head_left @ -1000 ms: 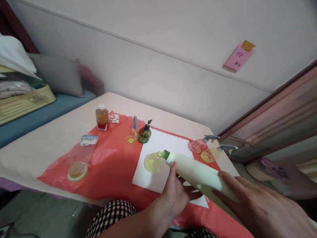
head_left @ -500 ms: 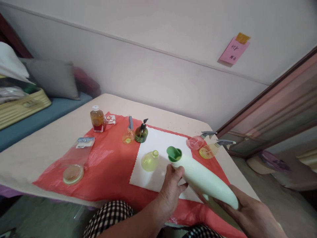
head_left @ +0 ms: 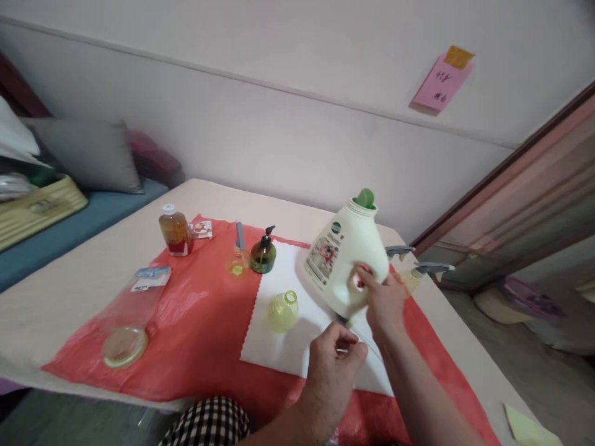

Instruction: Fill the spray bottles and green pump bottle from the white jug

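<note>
A pale green detergent jug (head_left: pixel 346 248) with a printed label stands nearly upright, tilted slightly, over the right part of the white sheet (head_left: pixel 260 337). Its uncapped neck shows a green spout inside. My right hand (head_left: pixel 388 303) grips the jug through its handle hole. In front of the jug's base, my left hand (head_left: pixel 334 356) is closed, thumb and fingers curled together; what they hold, if anything, is hidden. A small dark part and a thin pale tube show just beyond its fingertips. Left of the hands, an open yellow translucent bottle (head_left: pixel 282 313) leans on the sheet.
A green pump bottle (head_left: pixel 263 255), a clear spray bottle (head_left: pixel 238 260) and an amber bottle (head_left: pixel 175 230) stand toward the back left. A round lid (head_left: pixel 124 347) lies on the red plastic cover (head_left: pixel 195 334). Grey spray heads (head_left: pixel 434 267) show behind the jug.
The jug has gone from tipped with its mouth toward the yellow bottle to nearly upright. My left hand has come away from its neck; my right hand has moved left with it.
</note>
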A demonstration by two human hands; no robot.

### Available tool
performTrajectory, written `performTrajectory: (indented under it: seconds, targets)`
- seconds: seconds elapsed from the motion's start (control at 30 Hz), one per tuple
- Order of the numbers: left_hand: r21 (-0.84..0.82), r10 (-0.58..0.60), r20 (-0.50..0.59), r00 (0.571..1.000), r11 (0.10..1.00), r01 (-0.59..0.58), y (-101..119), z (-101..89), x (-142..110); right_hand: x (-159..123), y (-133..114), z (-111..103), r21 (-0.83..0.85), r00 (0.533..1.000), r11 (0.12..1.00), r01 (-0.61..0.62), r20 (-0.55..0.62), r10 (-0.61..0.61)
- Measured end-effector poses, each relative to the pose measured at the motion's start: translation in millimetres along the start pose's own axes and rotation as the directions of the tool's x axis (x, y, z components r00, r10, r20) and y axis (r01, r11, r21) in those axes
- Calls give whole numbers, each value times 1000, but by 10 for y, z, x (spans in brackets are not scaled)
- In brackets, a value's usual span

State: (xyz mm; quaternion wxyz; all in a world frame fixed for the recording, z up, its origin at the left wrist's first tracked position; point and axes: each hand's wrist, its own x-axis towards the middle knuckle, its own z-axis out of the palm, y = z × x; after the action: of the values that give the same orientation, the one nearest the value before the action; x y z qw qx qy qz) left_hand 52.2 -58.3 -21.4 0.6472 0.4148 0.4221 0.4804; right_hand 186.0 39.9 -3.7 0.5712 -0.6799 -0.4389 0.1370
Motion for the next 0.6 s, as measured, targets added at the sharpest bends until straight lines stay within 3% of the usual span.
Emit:
performTrajectory:
  seconds: [0.07, 0.13, 0.23, 0.3, 0.43, 0.53, 0.6]
  targets:
    - [41, -3, -10, 1000, 999, 3, 50, -10, 22, 97, 134, 390, 11, 1000, 1000, -16, 12, 16]
    - [71, -18, -17, 1000, 997, 19, 89, -25, 42, 140, 283, 646, -3, 999, 1000, -21, 47, 21]
    - [105, -58, -4, 998, 993, 58, 102, -39, 61, 125, 465, 723, -77, 989, 997, -6, 144, 18]
    - [126, -81, 15, 997, 989, 78, 90, -38, 59, 93, 542, 592, -148, 975, 989, 27, 222, 6]
    - [214, -81, 45, 996, 974, 70, 51, -25, 29, -8, 658, 94, -372, 955, 924, 83, 295, 33]
    - [311, -11, 62, 998, 950, -9, -10, -15, 11, -130, 769, -243, -599, 927, 795, 91, 343, 152]
    - [389, 77, 76, 994, 916, -101, -59, -20, 0, -217, 842, -353, -701, 885, 702, 122, 396, 243]
